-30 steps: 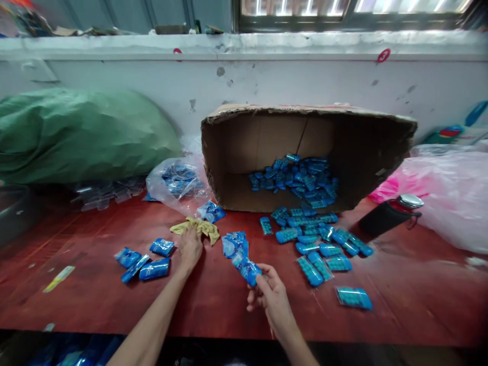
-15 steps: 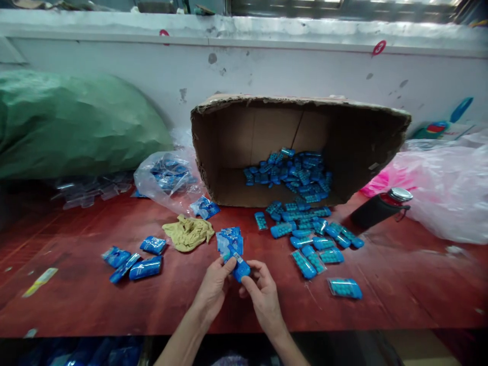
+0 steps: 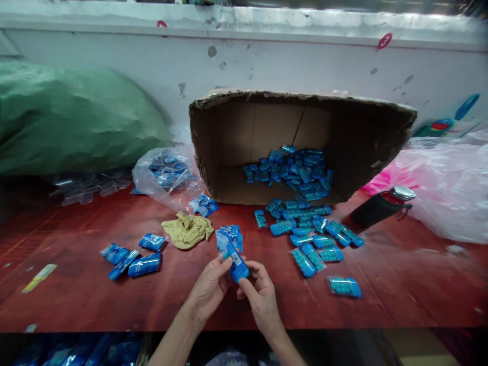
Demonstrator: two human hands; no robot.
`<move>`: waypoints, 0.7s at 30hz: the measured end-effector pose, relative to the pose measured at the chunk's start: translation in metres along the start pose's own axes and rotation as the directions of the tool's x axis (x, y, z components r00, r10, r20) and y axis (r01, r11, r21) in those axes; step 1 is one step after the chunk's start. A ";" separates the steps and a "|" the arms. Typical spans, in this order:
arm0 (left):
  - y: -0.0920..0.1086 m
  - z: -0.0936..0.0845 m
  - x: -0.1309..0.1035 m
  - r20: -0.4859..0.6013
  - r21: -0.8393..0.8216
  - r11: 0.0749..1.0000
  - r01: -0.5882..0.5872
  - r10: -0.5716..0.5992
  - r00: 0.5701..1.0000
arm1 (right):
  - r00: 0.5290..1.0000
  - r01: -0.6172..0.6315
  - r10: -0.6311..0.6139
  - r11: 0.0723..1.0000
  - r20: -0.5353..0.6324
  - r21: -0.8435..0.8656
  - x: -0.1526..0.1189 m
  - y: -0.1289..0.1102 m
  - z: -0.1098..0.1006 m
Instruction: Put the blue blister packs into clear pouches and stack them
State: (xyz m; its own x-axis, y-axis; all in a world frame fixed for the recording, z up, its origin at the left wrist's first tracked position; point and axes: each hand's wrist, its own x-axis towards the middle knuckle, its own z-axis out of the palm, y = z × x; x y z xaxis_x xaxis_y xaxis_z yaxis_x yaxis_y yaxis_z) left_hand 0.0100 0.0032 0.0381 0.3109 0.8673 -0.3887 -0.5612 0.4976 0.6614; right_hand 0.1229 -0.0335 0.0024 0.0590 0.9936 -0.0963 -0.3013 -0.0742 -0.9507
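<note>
1. Currently my left hand and right hand both pinch one blue packet, thumbs on top, above the table near its front edge.
2. A barcode faces me; whether the sleeve fully covers what is inside, I cannot tell, so I judge this one part-way done.
3. Four filled packets lie to my left, apart from the rest, and look finished to me.
4. Much seems left: clear-sided bead packs lie loose to my right, with no printed sleeve that I can see.
5. Flat printed sleeves lie fanned just beyond my hands, beside a crumpled yellow cloth.
6. The cardboard box lies on its side, mouth towards me, a heap of bead packs inside and more in front.
7. Left of it, a clear plastic bag holds blue printed pieces.
</note>
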 end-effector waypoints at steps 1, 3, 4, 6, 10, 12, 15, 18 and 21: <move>0.001 -0.001 0.000 0.032 -0.002 1.000 0.014 -0.014 0.999 | 1.000 -0.014 0.013 0.999 0.014 0.036 0.001 0.000 -0.001; 0.002 -0.003 0.000 0.067 -0.005 1.000 0.025 -0.024 0.997 | 0.999 -0.031 0.027 0.996 0.042 0.083 0.004 -0.001 -0.003; 0.002 -0.004 0.000 0.069 -0.008 1.000 0.022 -0.021 0.997 | 0.998 -0.032 0.027 0.995 0.052 0.092 0.005 -0.001 -0.004; -0.001 -0.004 -0.001 0.041 -0.016 1.000 0.011 -0.010 0.999 | 0.998 -0.027 0.021 0.995 0.063 0.097 0.006 -0.001 -0.006; -0.012 0.000 -0.003 -0.042 -0.019 1.000 -0.005 0.004 0.999 | 0.999 -0.029 0.024 0.994 0.045 0.105 0.006 0.002 -0.007; -0.015 0.002 -0.003 -0.066 -0.021 1.000 -0.002 0.001 0.998 | 0.999 -0.032 0.030 0.994 0.026 0.103 0.006 0.004 -0.008; -0.015 0.004 -0.005 -0.093 -0.042 0.999 0.008 -0.012 0.996 | 0.998 -0.055 0.051 0.994 0.043 0.096 0.007 0.006 -0.010; -0.011 0.002 -0.006 -0.130 -0.020 1.000 -0.021 0.018 0.991 | 0.994 -0.063 0.055 0.995 0.091 0.083 0.009 0.005 -0.011; -0.008 -0.005 -0.007 -0.220 0.070 0.996 -0.060 0.074 0.973 | 0.995 -0.046 0.044 0.999 0.095 0.013 0.011 -0.001 -0.006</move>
State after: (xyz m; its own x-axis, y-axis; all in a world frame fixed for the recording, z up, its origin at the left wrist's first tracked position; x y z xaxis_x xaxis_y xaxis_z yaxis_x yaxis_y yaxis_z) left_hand 0.0087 -0.0067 0.0327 0.0919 0.8779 -0.4700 -0.5243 0.4439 0.7267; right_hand 0.1300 -0.0235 0.0002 -0.0450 0.9929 -0.1100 -0.3156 -0.1186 -0.9414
